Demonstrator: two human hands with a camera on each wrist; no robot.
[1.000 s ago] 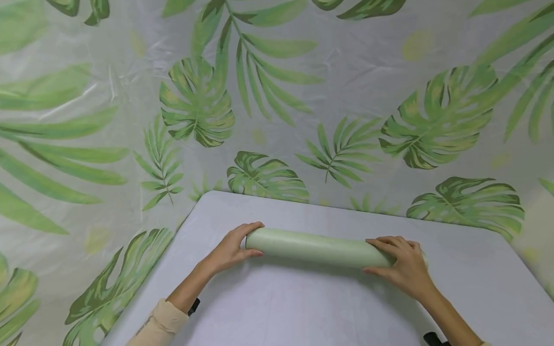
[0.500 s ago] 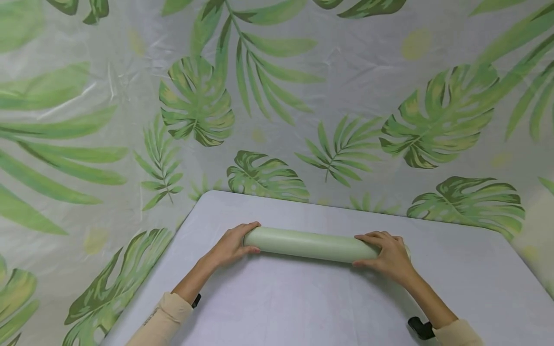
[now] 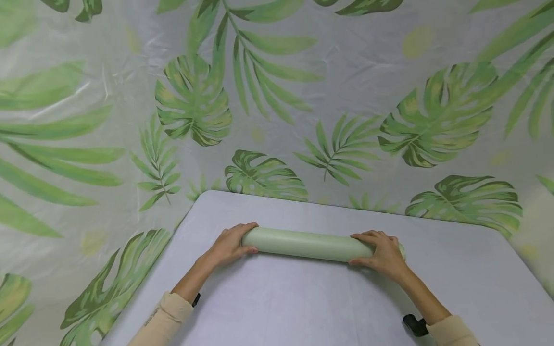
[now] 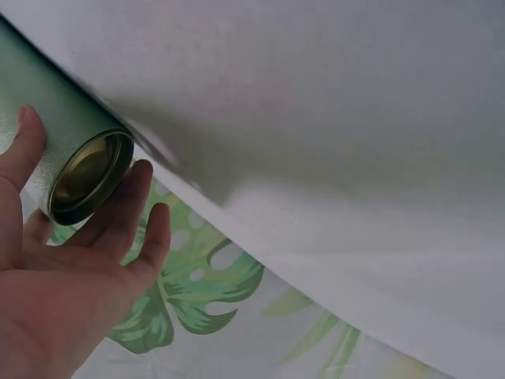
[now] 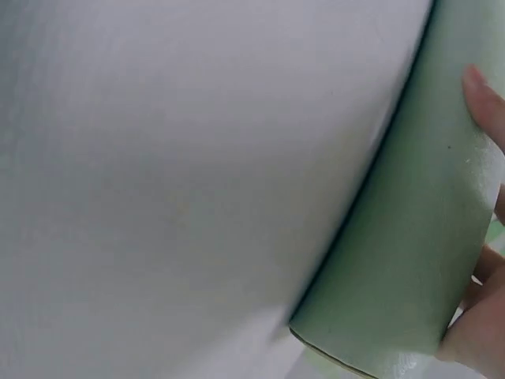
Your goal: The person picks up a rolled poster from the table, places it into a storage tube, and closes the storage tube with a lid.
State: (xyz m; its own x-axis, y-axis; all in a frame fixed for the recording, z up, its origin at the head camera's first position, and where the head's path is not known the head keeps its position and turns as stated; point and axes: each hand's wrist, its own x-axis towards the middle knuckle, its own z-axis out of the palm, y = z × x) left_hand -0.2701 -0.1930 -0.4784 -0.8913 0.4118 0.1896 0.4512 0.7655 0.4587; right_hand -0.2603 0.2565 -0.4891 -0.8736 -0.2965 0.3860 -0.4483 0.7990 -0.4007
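Observation:
A long pale green tube (image 3: 303, 244) lies crosswise over the white table, close to its surface. My left hand (image 3: 229, 246) holds its left end, thumb on the near side and fingers over the far side. In the left wrist view that end shows a recessed, gold-coloured metal cap (image 4: 88, 178). Near the other end, my right hand (image 3: 384, 254) grips the tube from the near side with thumb and fingers spread around it. The right wrist view shows the smooth green wall of the tube (image 5: 398, 213) and the right thumb (image 5: 483, 103) lying along it.
The white tabletop (image 3: 294, 302) has rounded back corners. Behind it and to the left hangs a shiny sheet (image 3: 277, 96) printed with green leaves. Dark wrist devices (image 3: 415, 325) show at both beige sleeves (image 3: 162, 317).
The tube has shifted left and looks smaller, farther from the head camera. My right hand has moved left with it, while my left hand has moved only slightly left.

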